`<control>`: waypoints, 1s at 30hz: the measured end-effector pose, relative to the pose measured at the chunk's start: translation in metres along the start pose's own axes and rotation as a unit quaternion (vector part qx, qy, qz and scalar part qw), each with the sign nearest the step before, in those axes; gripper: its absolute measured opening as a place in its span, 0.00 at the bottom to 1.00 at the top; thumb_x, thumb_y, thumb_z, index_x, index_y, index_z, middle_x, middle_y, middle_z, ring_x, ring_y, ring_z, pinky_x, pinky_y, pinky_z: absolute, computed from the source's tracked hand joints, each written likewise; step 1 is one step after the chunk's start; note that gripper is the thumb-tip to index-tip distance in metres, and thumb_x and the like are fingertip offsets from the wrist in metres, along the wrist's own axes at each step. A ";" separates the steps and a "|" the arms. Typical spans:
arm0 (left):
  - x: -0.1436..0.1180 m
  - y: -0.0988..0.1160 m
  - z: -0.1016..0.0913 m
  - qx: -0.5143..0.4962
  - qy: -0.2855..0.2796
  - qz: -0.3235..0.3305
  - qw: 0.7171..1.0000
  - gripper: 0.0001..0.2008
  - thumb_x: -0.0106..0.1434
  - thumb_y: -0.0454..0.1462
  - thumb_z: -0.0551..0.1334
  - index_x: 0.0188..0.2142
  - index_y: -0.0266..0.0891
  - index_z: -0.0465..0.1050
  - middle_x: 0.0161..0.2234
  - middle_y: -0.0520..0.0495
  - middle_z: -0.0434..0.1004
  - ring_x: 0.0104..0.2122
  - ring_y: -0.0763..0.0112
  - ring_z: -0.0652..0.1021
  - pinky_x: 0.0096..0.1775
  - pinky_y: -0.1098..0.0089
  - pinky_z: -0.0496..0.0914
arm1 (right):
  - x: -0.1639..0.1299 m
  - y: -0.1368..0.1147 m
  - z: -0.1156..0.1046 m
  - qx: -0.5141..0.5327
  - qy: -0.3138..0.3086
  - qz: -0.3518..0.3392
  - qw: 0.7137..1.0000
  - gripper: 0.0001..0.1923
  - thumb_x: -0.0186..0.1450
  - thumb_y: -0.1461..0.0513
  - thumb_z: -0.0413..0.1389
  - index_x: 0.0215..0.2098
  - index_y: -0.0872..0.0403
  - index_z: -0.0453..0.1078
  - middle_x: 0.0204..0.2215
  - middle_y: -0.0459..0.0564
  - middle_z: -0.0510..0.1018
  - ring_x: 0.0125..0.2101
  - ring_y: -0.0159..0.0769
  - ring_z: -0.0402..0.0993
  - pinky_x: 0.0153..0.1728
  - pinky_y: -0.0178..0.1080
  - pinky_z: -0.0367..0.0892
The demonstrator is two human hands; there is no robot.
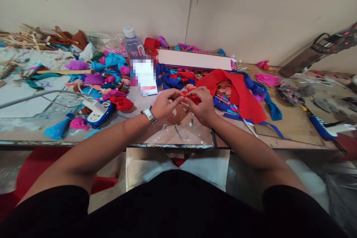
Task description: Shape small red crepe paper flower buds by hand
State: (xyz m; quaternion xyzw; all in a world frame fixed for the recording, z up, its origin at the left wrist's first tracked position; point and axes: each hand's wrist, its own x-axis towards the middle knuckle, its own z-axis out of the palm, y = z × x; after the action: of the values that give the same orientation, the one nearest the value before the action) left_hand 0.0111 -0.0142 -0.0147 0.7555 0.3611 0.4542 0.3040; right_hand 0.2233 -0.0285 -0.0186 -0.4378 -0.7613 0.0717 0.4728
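Observation:
Above the front part of the table my left hand (166,104) and my right hand (202,105) meet, fingertips close together. Both pinch a small piece of red crepe paper (196,99), largely covered by the fingers. Just past my right hand a wide red strip (245,98) of the same look arches over a pile and hangs to the right; whether it joins the pinched piece is hidden. Several blue and red crumpled pieces (174,81) lie behind my hands. A phone with a lit screen (145,76) leans near my left hand.
A clear bottle (135,46) stands behind the phone. To the left are a blue power strip (102,113), green-handled pliers (41,78) and wooden sticks (30,39). A long white box (193,59) lies along the wall; a dark tumbler (304,57) leans at right.

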 end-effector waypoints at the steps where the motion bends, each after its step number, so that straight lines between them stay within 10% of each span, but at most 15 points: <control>1: 0.000 0.000 0.000 -0.006 -0.003 -0.001 1.000 0.22 0.72 0.55 0.65 0.43 0.39 0.83 0.33 0.45 0.86 0.32 0.68 0.84 0.38 0.68 0.76 | 0.000 -0.001 -0.001 -0.001 -0.001 -0.004 1.000 0.12 0.71 0.50 0.65 0.41 0.49 0.82 0.40 0.51 0.87 0.48 0.48 0.77 0.54 0.52 0.68; 30: 0.001 -0.006 0.004 -0.141 -0.010 -0.091 0.986 0.22 0.63 0.55 0.73 0.41 0.37 0.87 0.34 0.43 0.88 0.30 0.69 0.82 0.35 0.68 0.78 | 0.000 0.002 0.003 0.016 0.005 0.006 1.000 0.15 0.71 0.47 0.65 0.35 0.49 0.78 0.36 0.50 0.86 0.45 0.47 0.78 0.52 0.53 0.69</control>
State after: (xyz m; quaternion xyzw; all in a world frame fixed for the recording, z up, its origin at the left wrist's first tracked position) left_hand 0.0136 -0.0105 -0.0200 0.6734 0.3580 0.4636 0.4510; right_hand 0.2223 -0.0268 -0.0214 -0.4354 -0.7548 0.0846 0.4833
